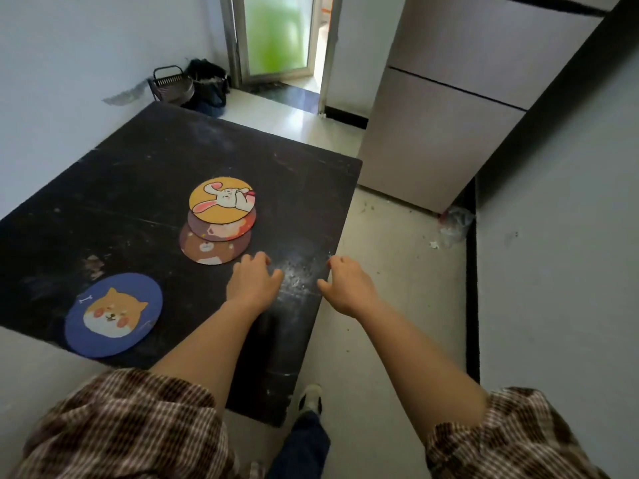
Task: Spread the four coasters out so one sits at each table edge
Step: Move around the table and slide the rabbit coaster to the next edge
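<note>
A blue coaster with a dog face (114,314) lies at the near edge of the black table (138,174), slightly overhanging it. Three coasters overlap near the table's middle: a yellow rabbit one (221,200) on top, a dark purple one (224,228) under it, and a brown bear one (211,250) lowest. My left hand (254,280) hovers over the table just right of the bear coaster, fingers loosely curled, holding nothing. My right hand (347,288) is over the table's right edge, fingers bent and apart, empty.
A tall pale fridge (449,115) stands to the right beyond the table. A dark basket (171,84) and a bag (209,86) sit on the floor by the far wall near a glass door (280,36). My shoe (309,399) is beside the table's near right corner.
</note>
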A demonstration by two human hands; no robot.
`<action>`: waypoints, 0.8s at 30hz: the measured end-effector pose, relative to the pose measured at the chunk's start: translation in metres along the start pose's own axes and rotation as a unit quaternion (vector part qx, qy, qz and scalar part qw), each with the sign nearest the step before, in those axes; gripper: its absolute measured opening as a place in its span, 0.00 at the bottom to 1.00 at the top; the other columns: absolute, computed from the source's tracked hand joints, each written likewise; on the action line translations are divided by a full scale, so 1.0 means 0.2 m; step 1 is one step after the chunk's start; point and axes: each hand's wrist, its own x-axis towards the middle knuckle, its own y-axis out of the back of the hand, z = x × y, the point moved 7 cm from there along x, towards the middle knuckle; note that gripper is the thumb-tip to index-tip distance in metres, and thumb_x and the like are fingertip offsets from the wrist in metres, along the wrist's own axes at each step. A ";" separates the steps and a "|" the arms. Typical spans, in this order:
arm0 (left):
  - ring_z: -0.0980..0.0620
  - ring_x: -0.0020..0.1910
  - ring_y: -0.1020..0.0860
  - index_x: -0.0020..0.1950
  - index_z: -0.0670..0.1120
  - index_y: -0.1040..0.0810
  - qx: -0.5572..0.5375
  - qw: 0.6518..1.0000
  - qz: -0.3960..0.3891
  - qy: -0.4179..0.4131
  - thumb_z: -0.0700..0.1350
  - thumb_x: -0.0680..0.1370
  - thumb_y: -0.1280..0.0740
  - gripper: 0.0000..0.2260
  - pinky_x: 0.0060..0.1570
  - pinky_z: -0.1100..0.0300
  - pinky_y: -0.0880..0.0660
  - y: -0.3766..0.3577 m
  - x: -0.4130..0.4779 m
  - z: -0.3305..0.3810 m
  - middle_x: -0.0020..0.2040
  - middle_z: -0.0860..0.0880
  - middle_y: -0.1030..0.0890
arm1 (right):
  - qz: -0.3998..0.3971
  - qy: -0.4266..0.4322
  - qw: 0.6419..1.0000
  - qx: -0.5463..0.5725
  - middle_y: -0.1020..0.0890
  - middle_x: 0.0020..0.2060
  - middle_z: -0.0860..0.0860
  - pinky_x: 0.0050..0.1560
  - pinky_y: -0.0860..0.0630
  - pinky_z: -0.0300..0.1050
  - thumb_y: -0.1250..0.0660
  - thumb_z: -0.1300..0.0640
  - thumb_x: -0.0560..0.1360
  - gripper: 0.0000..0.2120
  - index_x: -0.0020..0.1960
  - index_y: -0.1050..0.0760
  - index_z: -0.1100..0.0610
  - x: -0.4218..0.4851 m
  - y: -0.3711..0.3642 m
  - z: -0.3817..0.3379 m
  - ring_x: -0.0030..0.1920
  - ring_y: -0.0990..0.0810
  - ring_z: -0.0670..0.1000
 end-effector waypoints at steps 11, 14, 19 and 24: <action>0.42 0.60 0.30 0.60 0.44 0.28 -0.049 0.992 0.057 0.098 0.48 0.76 0.39 0.15 0.54 0.48 0.31 -0.05 0.45 0.08 0.61 0.42 0.27 | -0.044 0.094 0.991 -0.086 0.27 0.60 0.58 0.58 0.31 0.57 0.40 0.50 0.75 0.18 0.61 0.32 0.59 0.63 0.07 0.01 0.61 0.31 0.60; 0.43 0.60 0.30 0.60 0.44 0.27 -0.072 0.987 0.076 0.125 0.48 0.76 0.39 0.15 0.55 0.48 0.31 -0.05 0.50 0.07 0.60 0.43 0.26 | -0.072 0.096 0.989 -0.083 0.27 0.61 0.59 0.59 0.32 0.57 0.40 0.51 0.75 0.17 0.60 0.32 0.59 0.78 0.07 0.00 0.62 0.32 0.60; 0.44 0.56 0.27 0.58 0.45 0.26 -0.083 0.973 0.116 0.183 0.47 0.76 0.38 0.13 0.55 0.47 0.28 -0.02 0.54 -0.04 0.57 0.43 0.24 | -0.108 0.158 0.976 -0.106 0.28 0.62 0.59 0.62 0.35 0.58 0.41 0.51 0.76 0.18 0.62 0.33 0.59 0.95 0.02 -0.12 0.64 0.33 0.61; 0.44 0.48 0.24 0.52 0.46 0.25 -0.144 0.933 0.194 0.265 0.45 0.75 0.38 0.07 0.48 0.46 0.25 0.03 0.64 -0.12 0.53 0.44 0.23 | -0.141 0.237 0.954 -0.119 0.28 0.61 0.57 0.61 0.33 0.58 0.41 0.50 0.76 0.18 0.62 0.33 0.59 1.15 -0.01 -0.30 0.62 0.32 0.59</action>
